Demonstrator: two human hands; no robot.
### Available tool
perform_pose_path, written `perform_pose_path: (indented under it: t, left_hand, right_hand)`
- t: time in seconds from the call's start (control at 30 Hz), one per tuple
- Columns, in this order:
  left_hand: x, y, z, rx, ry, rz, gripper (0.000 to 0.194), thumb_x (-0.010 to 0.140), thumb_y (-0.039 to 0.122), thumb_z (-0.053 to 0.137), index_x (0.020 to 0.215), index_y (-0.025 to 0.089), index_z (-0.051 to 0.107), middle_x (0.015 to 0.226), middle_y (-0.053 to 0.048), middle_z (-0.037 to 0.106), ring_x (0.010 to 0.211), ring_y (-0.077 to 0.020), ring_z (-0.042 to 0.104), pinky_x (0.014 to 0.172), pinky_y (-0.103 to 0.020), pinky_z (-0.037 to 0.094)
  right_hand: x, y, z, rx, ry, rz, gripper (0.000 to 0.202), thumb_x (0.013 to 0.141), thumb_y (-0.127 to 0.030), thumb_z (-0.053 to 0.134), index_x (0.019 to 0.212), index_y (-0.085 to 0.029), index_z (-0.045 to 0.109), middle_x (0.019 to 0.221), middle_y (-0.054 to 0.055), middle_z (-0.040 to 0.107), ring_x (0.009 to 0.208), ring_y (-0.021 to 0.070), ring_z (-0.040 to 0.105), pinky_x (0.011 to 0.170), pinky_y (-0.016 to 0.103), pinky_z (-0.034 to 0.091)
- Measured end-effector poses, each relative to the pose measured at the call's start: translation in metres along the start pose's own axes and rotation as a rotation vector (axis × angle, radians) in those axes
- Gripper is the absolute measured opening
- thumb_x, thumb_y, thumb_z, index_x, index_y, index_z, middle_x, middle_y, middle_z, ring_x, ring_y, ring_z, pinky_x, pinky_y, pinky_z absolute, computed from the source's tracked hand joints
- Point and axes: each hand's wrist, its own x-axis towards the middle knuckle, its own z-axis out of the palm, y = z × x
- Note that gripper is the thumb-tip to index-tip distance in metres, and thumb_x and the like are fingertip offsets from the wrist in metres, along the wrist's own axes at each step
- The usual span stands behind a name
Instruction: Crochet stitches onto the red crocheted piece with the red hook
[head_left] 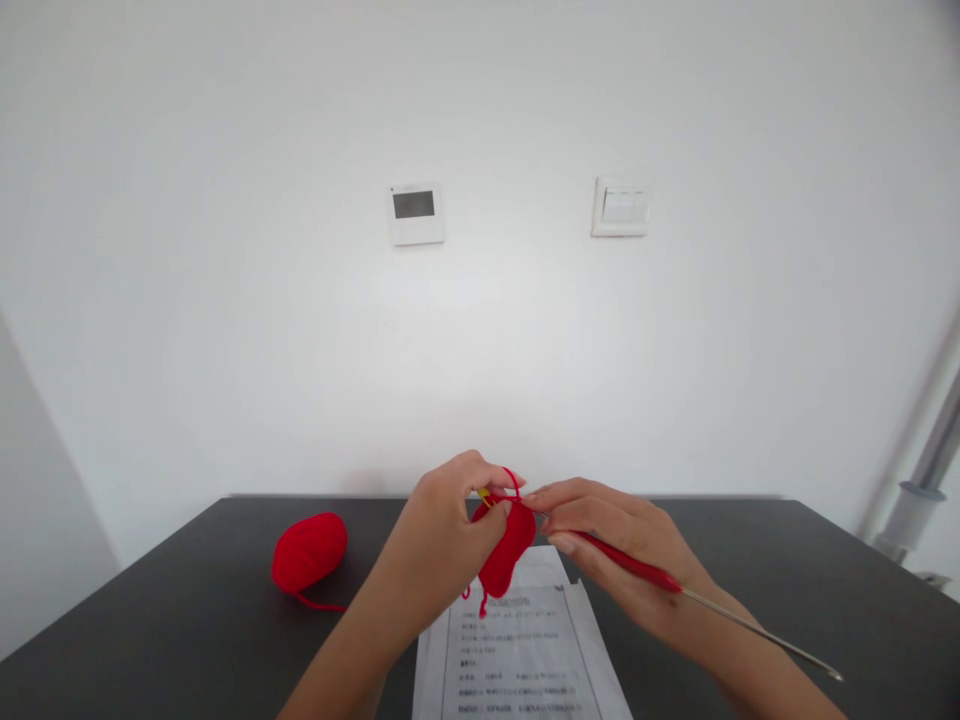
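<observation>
A small red crocheted piece (508, 555) hangs from my left hand (457, 520), its upper edge pinched between thumb and fingers. Red yarn loops over the left index finger, and a bit of yellow (484, 494) shows beside it at the top of the piece. My right hand (626, 545) is closed around the red handle of a metal crochet hook (637, 568); one end of the hook points at the top edge of the piece, the other sticks out to the lower right. A red yarn ball (309, 552) lies on the left, its strand running toward my left forearm.
Printed paper sheets (517, 650) lie on the dark table (187, 620) below my hands. Behind stands a white wall with a thermostat panel (416, 214) and a light switch (621, 207). A grey pipe (934, 440) is at the far right.
</observation>
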Motion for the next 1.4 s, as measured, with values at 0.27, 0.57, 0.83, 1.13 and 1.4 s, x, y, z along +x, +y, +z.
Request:
perform_pose_path:
  t: [0.27, 0.57, 0.83, 1.13, 1.4]
  left_hand:
    - [-0.001, 0.003, 0.002, 0.137, 0.014, 0.054, 0.019, 0.078, 0.007, 0.047, 0.070, 0.019, 0.060, 0.074, 0.002, 0.058, 0.070, -0.0136, 0.055, 0.066, -0.026, 0.040]
    - [-0.002, 0.001, 0.001, 0.143, 0.017, 0.083, 0.021, 0.078, 0.006, 0.047, 0.064, 0.019, 0.054, 0.079, 0.001, 0.062, 0.077, -0.0143, 0.059, 0.068, -0.026, 0.041]
    - [-0.003, 0.000, -0.006, -0.004, 0.012, 0.092, 0.018, 0.078, 0.007, 0.049, 0.070, 0.020, 0.058, 0.079, 0.001, 0.063, 0.083, -0.0146, 0.062, 0.073, -0.025, 0.045]
    - [-0.006, 0.003, -0.008, 0.070, 0.016, 0.135, 0.022, 0.080, 0.004, 0.049, 0.074, 0.021, 0.062, 0.079, 0.002, 0.063, 0.077, -0.0131, 0.061, 0.071, -0.024, 0.045]
    - [-0.012, 0.006, -0.004, 0.174, 0.011, 0.300, 0.021, 0.087, 0.006, 0.046, 0.077, 0.018, 0.061, 0.081, -0.002, 0.062, 0.079, -0.0145, 0.057, 0.073, -0.025, 0.045]
  right_hand:
    - [0.000, 0.000, 0.007, -0.037, 0.048, -0.039, 0.013, 0.095, -0.015, 0.051, 0.097, -0.016, 0.064, 0.104, 0.009, 0.069, 0.094, 0.0115, 0.066, 0.084, 0.018, 0.053]
    - [0.001, 0.001, 0.010, -0.047, 0.058, -0.033, 0.013, 0.095, -0.018, 0.051, 0.097, -0.018, 0.064, 0.103, 0.008, 0.070, 0.092, 0.0129, 0.067, 0.081, 0.021, 0.055]
    - [0.001, 0.000, 0.006, 0.217, 0.109, 0.136, 0.014, 0.094, -0.018, 0.053, 0.091, -0.023, 0.066, 0.097, 0.003, 0.073, 0.091, 0.0144, 0.069, 0.079, 0.025, 0.057]
    - [0.002, 0.000, 0.003, -0.011, 0.066, -0.147, 0.014, 0.094, -0.014, 0.052, 0.100, -0.017, 0.063, 0.104, 0.011, 0.070, 0.098, 0.0169, 0.067, 0.082, 0.027, 0.057]
    - [0.000, -0.003, 0.010, -0.063, 0.117, -0.145, 0.014, 0.094, -0.014, 0.052, 0.101, -0.019, 0.063, 0.100, 0.009, 0.068, 0.094, 0.0175, 0.066, 0.078, 0.029, 0.057]
